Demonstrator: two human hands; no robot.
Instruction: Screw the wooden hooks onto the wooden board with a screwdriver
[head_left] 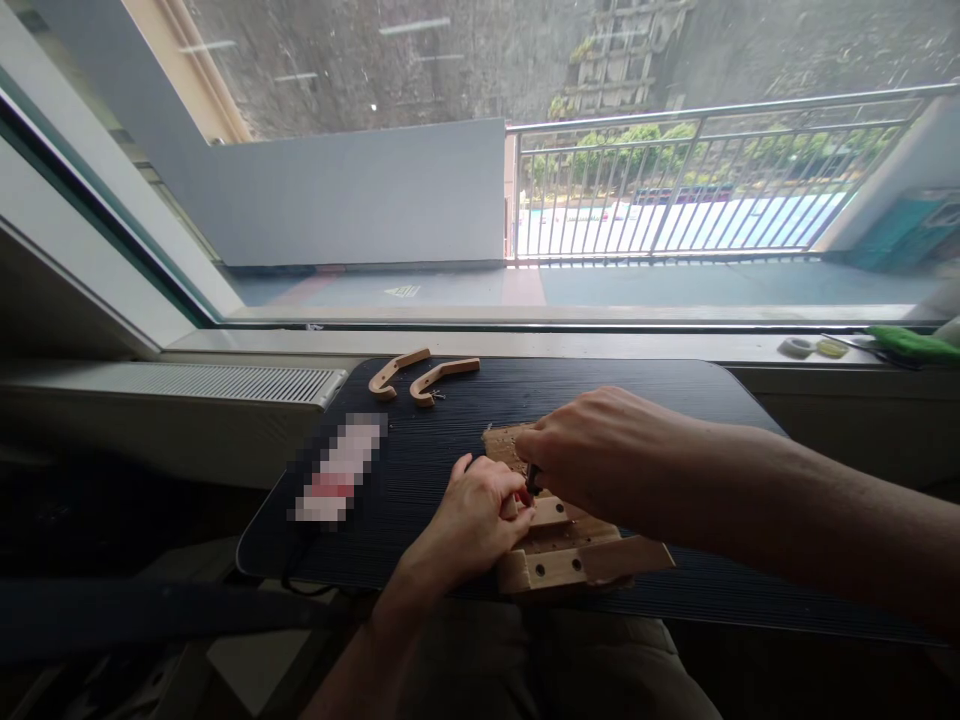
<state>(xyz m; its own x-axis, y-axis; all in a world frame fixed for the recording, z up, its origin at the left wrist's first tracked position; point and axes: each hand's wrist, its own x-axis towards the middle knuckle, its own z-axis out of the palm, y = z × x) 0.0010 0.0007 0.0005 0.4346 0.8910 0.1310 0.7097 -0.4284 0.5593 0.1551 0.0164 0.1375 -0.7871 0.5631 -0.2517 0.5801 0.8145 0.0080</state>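
Observation:
My left hand (pixel 484 510) is closed, its fingers and thumb pinched round the end of a wooden hook (pixel 553 512) with dark round holes. My right hand (pixel 581 435) makes a fist round a screwdriver (pixel 533 478); its dark shaft points down at the wood beside my left fingertips, and its handle is hidden in the fist. Below these pieces is a wooden board (pixel 501 440) dotted with small holes. Another wooden piece (pixel 566 565) with two dark holes lies across its near end. The screwdriver's tip is hidden.
Two curved wooden hooks (pixel 397 372) lie at the back of the black table (pixel 435 440), with small screws (pixel 436 396) by one. A blurred-out flat object (pixel 341 470) lies at the left. Tape rolls (pixel 799 347) and a green-handled tool (pixel 911 342) rest on the windowsill.

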